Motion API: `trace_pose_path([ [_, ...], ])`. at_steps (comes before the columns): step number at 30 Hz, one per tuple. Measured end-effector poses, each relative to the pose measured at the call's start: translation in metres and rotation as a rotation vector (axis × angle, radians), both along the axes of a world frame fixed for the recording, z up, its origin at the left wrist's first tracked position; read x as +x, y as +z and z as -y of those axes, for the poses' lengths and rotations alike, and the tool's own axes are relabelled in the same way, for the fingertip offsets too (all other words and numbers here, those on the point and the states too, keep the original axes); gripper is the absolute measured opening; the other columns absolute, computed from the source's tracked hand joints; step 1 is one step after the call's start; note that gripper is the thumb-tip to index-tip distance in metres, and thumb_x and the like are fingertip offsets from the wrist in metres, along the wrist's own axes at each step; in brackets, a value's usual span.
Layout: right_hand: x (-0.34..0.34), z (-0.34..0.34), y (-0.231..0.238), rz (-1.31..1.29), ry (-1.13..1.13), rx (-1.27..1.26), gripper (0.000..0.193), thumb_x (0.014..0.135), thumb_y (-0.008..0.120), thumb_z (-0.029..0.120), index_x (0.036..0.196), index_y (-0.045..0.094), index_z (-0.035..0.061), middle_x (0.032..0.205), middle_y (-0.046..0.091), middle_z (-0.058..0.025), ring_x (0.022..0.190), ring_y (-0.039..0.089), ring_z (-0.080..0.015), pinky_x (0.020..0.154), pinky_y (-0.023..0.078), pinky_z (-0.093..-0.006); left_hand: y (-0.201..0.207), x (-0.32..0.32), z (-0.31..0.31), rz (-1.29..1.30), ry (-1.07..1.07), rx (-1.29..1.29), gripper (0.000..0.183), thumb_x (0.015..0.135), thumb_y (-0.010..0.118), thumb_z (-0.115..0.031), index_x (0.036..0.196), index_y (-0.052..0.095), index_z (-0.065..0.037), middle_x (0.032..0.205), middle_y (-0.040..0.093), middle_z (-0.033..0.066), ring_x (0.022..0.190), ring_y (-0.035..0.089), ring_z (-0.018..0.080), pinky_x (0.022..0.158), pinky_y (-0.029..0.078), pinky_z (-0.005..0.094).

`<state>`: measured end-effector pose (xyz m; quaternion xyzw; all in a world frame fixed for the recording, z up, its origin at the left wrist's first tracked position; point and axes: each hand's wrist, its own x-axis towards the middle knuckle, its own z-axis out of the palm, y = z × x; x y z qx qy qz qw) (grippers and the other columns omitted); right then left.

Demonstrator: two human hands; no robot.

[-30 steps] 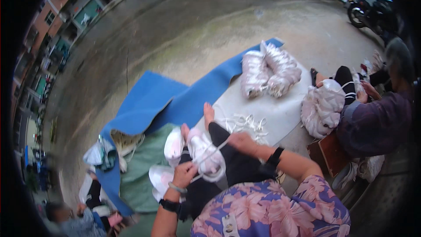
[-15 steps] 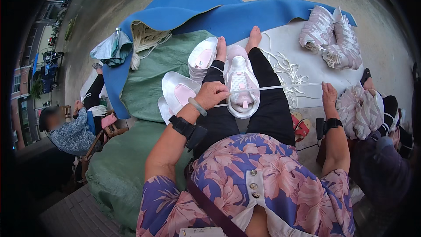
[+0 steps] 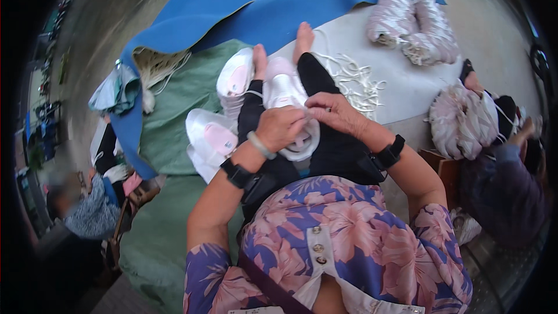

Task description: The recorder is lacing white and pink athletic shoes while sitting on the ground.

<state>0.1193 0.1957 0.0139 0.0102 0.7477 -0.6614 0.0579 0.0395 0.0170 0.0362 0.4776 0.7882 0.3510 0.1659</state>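
A white and pale pink sneaker (image 3: 283, 86) lies between my thighs, its toe pointing away and its opening toward me. Over the shoe's laced part, my left hand (image 3: 282, 130) is closed in a pinch. My right hand (image 3: 339, 114) meets it there, fingertips pinched close against the left ones. Both hold a thin white shoelace, mostly hidden by the fingers. Left of my leg stand a stack of white shoe pieces with pink linings (image 3: 235, 74) and a nearer white pile with a pink lining (image 3: 220, 135).
Loose white laces (image 3: 356, 84) lie on a pale sheet (image 3: 407, 90). Tied bundles of shoes (image 3: 433, 35) rest at the far right. A blue mat (image 3: 232, 23) and green tarp (image 3: 174, 102) spread leftward, with a lace bundle (image 3: 157, 67). People sit at both sides.
My right hand has come in from the far right to meet my left over the sneaker. The shoelace stretched between them earlier is no longer drawn out. The whole view has shifted slightly.
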Motion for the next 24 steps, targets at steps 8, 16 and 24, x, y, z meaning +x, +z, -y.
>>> trace_pose_path([
  [8, -0.027, 0.014, -0.011, 0.000, 0.114, -0.071, 0.018, 0.079, 0.061, 0.017, 0.082, 0.063, -0.0007, 0.069, 0.059, -0.0074, 0.064, 0.055, -0.0141, 0.061, 0.045, -0.0260, -0.018, -0.014, 0.010, -0.074, 0.142, -0.026, 0.018, 0.071, 0.060, -0.023, 0.066, 0.054, -0.007, 0.061, 0.053, 0.0103, 0.057, 0.056, 0.0289, 0.051, 0.044, 0.0377],
  [16, -0.047, 0.014, -0.029, 0.079, -0.037, 0.321, 0.014, 0.078, 0.054, 0.016, 0.079, 0.059, 0.0035, 0.073, 0.059, -0.0132, 0.069, 0.058, -0.0291, 0.061, 0.045, -0.0353, -0.038, -0.033, 0.012, 0.050, 0.371, -0.074, 0.018, 0.067, 0.066, -0.015, 0.079, 0.057, -0.006, 0.073, 0.054, 0.0104, 0.067, 0.056, 0.0292, 0.059, 0.045, 0.0362],
  [24, -0.047, 0.022, -0.032, -0.085, 0.004, 0.570, 0.012, 0.078, 0.053, 0.018, 0.078, 0.057, 0.0069, 0.072, 0.057, -0.0124, 0.070, 0.058, -0.0310, 0.061, 0.045, -0.0395, -0.046, -0.035, 0.011, 0.098, 0.380, -0.070, 0.018, 0.066, 0.066, -0.014, 0.077, 0.055, -0.005, 0.072, 0.053, 0.0110, 0.065, 0.056, 0.0291, 0.057, 0.045, 0.0364],
])
